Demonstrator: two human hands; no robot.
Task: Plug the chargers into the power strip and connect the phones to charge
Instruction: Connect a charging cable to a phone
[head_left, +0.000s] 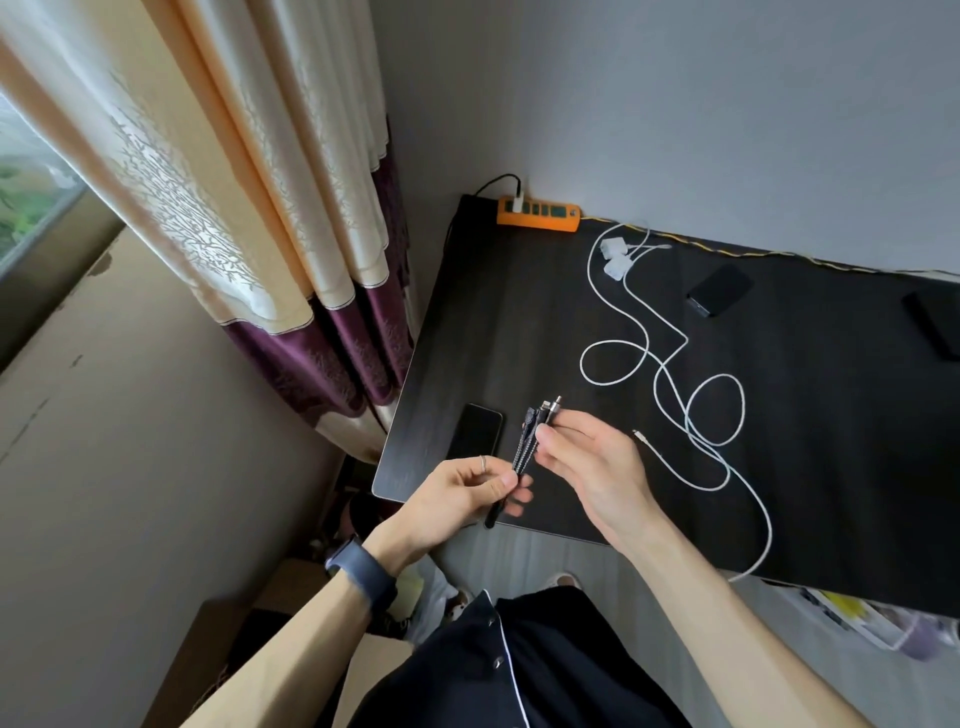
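Note:
Both hands hold a black braided cable (524, 447) with three connector tips above the near left corner of the dark table (519, 312). My left hand (467, 493) pinches the cable lower down; my right hand (587, 457) grips the tips between thumb and fingers. A black phone (475, 431) lies face up just left of the cable. An orange power strip (540, 213) sits at the table's far edge with one white plug (518, 201) in its leftmost socket. Two white charger bricks (613, 257) with long white cables (670, 374) lie loose mid-table.
A second dark phone (719, 291) lies further back, and another dark flat device (935, 322) sits at the right edge. Curtains (291, 208) hang to the left of the table. Cardboard boxes (234, 634) stand on the floor below left. One white cable droops over the table's near edge.

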